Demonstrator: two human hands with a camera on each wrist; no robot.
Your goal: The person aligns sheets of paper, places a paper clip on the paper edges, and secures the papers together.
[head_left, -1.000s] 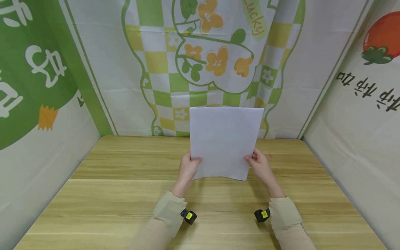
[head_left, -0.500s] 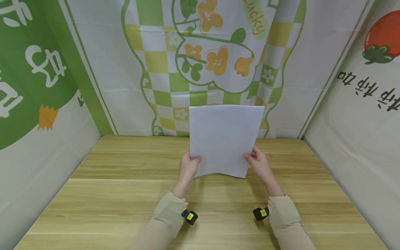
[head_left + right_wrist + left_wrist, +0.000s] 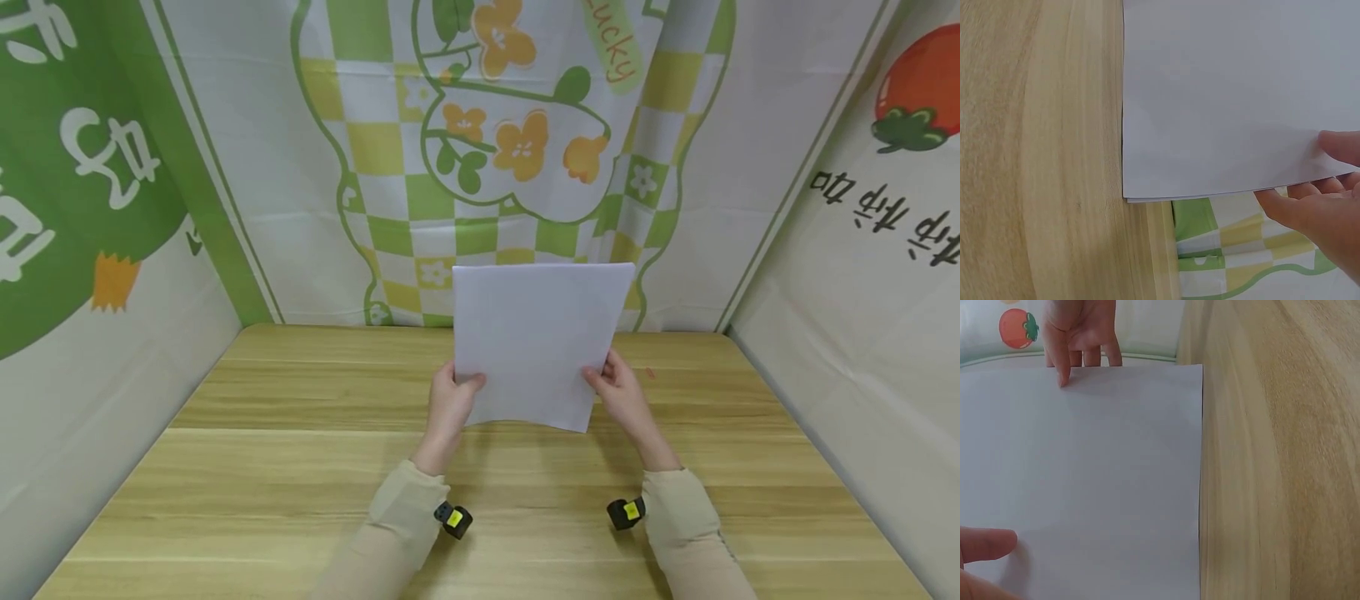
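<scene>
We see the left hand point(image 3: 450, 406) at 8 o'clock and right hand point(image 3: 625, 396) at 4, fingers point(image 3: 1342, 147) pinching the white paper point(image 3: 540, 329) by opposite edges over the surface point(image 3: 262, 467), seemingly to balance it, the checkered curtain point(image 3: 431, 200) beyond at 12.

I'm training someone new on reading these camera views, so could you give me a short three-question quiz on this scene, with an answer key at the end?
1. Multiple choice: what do the left hand and right hand hold between them?
A) a checked cloth
B) white paper
C) a cardboard box

2. True or false: in the head view, the top edge of the white paper shows against the patterned backdrop, above the far edge of the wooden table.

3. Fill in the blank: each hand has its ____ on the face of the white paper turned toward the head camera.

Key:
1. B
2. True
3. thumb
</scene>
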